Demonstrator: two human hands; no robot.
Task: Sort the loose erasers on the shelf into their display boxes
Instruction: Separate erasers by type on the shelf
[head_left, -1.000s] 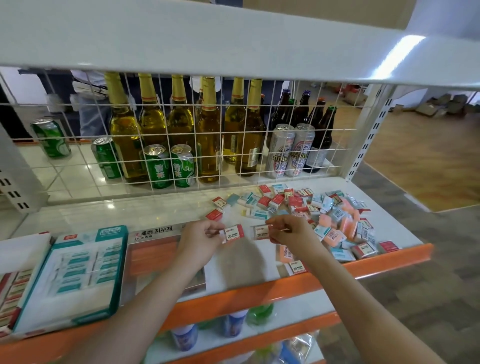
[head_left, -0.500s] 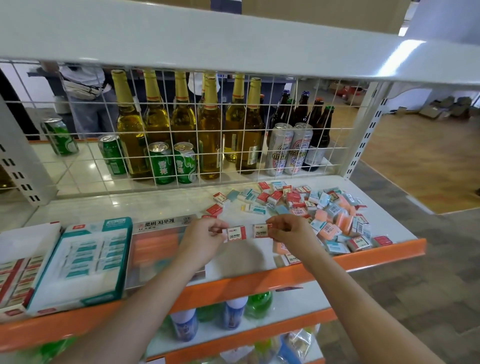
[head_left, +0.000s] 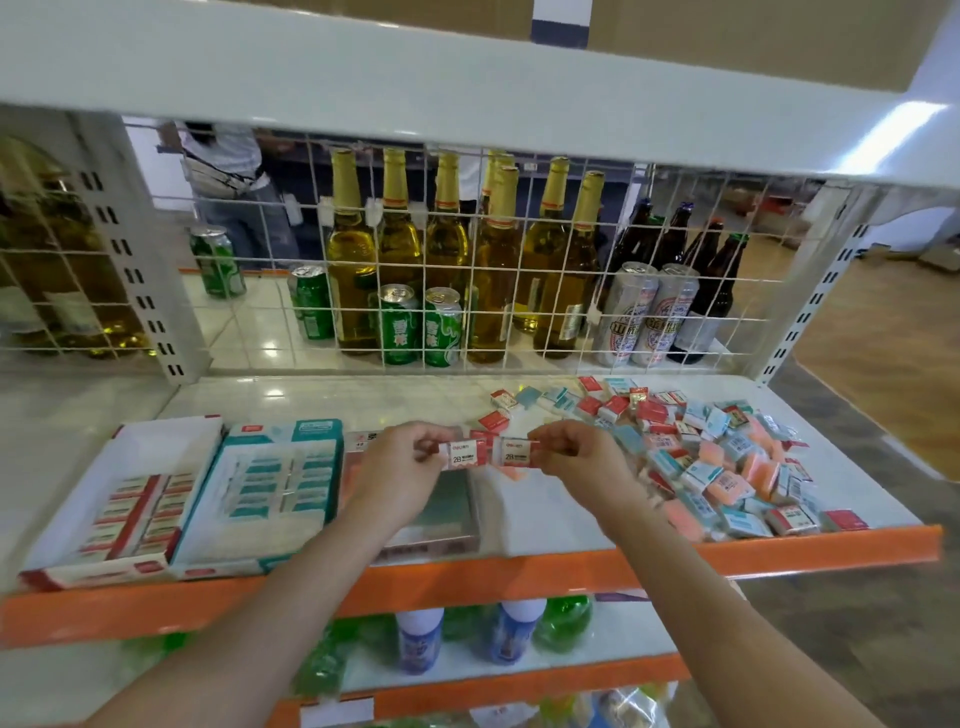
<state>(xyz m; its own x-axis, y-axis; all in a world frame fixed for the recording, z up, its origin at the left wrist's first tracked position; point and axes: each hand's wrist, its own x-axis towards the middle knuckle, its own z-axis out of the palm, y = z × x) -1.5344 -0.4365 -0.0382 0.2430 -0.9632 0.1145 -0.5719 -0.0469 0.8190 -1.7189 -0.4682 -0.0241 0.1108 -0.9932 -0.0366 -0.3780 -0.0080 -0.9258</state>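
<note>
a: what do we see on the far left?
b: a red-and-white display box (head_left: 124, 499) partly filled with rows of red-sleeved erasers, its back part bare. just beside it a teal display box (head_left: 270, 493) holds rows of teal-sleeved ones.
a: and next to that?
b: a third box (head_left: 441, 525), mostly hidden under our left hand (head_left: 400, 467); we can't tell what's inside.
a: what are our hands doing?
b: the left hand's fingers pinch a red-sleeved eraser (head_left: 465, 453) marked 2b, white body, red band. the right hand (head_left: 582, 457) pinches a second eraser (head_left: 514, 452) of the same print. the two are held end to end above the shelf, touching or nearly so, in front of the third box.
a: and to the right?
b: the loose pile of erasers (head_left: 701, 452) lies across the right half of the shelf (head_left: 322, 400): red, teal and orange-pink pieces, jumbled, some overlapping.
a: the surface?
b: a glossy white shelf with an orange front edge (head_left: 519, 571). behind it a white wire grid (head_left: 467, 270), then amber bottles (head_left: 353, 260), green cans (head_left: 400, 325), silver cans (head_left: 631, 312) and dark bottles (head_left: 670, 244).
a: the room?
b: a person stands beyond the grid at upper left; wooden floor (head_left: 893, 322) shows at right. a lower shelf holds bottles.
</note>
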